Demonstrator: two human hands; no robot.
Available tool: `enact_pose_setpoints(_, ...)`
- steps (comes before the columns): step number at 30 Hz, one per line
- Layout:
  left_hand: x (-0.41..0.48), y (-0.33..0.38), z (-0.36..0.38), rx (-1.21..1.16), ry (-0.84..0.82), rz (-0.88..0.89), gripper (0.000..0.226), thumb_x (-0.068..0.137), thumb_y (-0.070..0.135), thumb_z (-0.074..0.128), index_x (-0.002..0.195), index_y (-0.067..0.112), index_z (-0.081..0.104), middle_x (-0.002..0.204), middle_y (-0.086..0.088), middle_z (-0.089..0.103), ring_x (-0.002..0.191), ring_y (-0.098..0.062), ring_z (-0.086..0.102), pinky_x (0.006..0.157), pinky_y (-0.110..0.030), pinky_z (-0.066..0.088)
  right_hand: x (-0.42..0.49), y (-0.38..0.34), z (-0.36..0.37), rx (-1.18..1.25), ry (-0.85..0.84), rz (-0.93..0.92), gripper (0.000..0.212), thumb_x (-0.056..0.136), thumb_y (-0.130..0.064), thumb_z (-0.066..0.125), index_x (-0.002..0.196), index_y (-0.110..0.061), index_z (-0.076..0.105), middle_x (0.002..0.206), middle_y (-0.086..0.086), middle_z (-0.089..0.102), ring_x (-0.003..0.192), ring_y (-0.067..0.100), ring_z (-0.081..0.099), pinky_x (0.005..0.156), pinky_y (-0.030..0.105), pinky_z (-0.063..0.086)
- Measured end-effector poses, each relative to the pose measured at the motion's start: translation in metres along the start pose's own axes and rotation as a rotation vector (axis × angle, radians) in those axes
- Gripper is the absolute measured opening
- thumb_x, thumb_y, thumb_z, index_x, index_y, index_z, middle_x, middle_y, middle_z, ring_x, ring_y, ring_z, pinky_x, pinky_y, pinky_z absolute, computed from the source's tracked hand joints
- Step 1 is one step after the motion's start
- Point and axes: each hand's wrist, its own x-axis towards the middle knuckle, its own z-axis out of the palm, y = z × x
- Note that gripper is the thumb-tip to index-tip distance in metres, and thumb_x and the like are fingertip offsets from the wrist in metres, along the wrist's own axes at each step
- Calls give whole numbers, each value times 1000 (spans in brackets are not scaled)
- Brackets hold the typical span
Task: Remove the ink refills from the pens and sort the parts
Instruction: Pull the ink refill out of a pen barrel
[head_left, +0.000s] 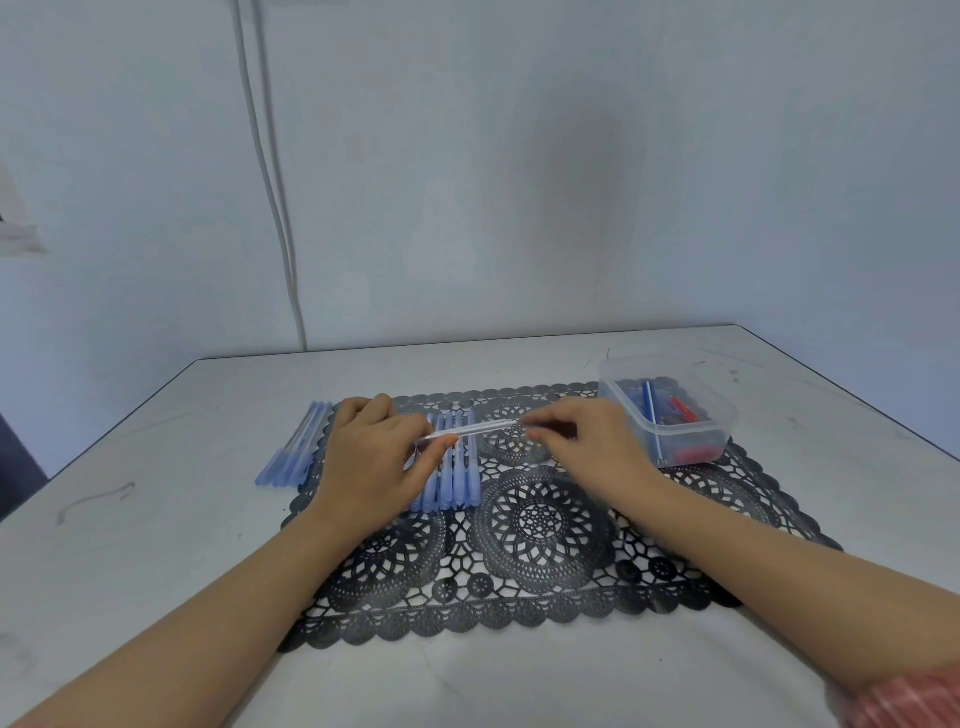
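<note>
Black lace-pattern mat (540, 519) lies on a white table (156, 519), and both hands meet above its far half. The left hand (374, 457) pinches one end of a pale, clear pen (478, 428) between thumb and fingertips. The right hand (582, 441) pinches the other end, fingers curled in. The pen hangs nearly level between them, just above a row of blue pens (452, 483) lying side by side on the mat. The picture is too blurred to tell whether the refill is in or out.

A second bunch of blue pens (296, 452) lies at the mat's left edge, partly on the bare table. At the mat's far right corner stands a clear plastic tub (623, 410) holding a blue refill (649, 410) and red pieces (685, 410). A pink sleeve (904, 701) shows on the right arm.
</note>
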Motion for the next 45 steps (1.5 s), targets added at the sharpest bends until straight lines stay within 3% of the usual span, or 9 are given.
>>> enact_pose_setpoints(5,0,0,0,-6,5,10,39,91,44,50,64,18,61,53,10,46,61,-14,40,72,-30,29,-1,-1,0,263,66,68,17,85,-13,66,98,-22,72,82,-15,65,77,-11,58,69,2,43)
enact_pose_setpoints(17,0,3,0,-31,20,23,50,96,50,40,65,17,62,53,11,45,62,-12,39,74,-31,30,-4,-3,1,351,21,40,18,83,-10,67,96,-21,72,82,-16,67,74,-10,60,69,5,45)
enact_pose_setpoints(20,0,3,0,-40,15,22,47,94,48,42,65,17,62,54,13,42,62,-11,38,74,-29,28,-5,-4,1,363,14,23,22,84,-11,66,92,-31,70,79,-11,69,71,2,62,65,16,50)
enact_pose_setpoints(22,1,3,0,-49,13,20,48,94,49,42,66,16,63,56,14,39,62,-11,38,74,-28,27,-5,-4,1,374,7,18,26,84,-13,65,89,-38,66,80,-6,70,76,16,64,71,30,54)
enact_pose_setpoints(24,1,4,-1,-57,15,21,49,95,49,41,65,17,62,57,15,37,62,-12,38,73,-28,27,-5,-4,2,378,6,2,27,85,-13,65,90,-39,64,80,-4,71,77,17,66,75,35,56)
enact_pose_setpoints(31,1,4,-1,-52,11,13,45,94,47,45,64,17,60,60,17,31,62,-11,37,74,-30,31,-5,-1,5,426,1,-10,21,89,-13,60,95,-32,65,82,-4,71,76,2,66,74,24,55)
enact_pose_setpoints(37,2,4,-3,-57,36,20,49,96,48,42,63,16,59,58,15,33,62,-12,37,74,-28,27,-2,8,8,323,13,-20,6,88,-26,60,89,-29,65,81,-3,69,78,16,65,75,37,55)
enact_pose_setpoints(43,0,5,-2,-82,59,70,43,93,44,49,64,15,61,53,9,45,64,-10,36,77,-29,30,-5,7,10,167,14,-130,24,96,-27,47,78,-21,61,72,-8,64,64,3,60,62,17,47)
enact_pose_setpoints(45,0,5,-2,-83,64,75,42,93,43,50,64,15,61,53,9,46,65,-10,35,77,-29,30,-5,8,11,169,26,-140,30,96,-28,45,75,-15,62,69,-4,64,63,6,60,60,17,45)
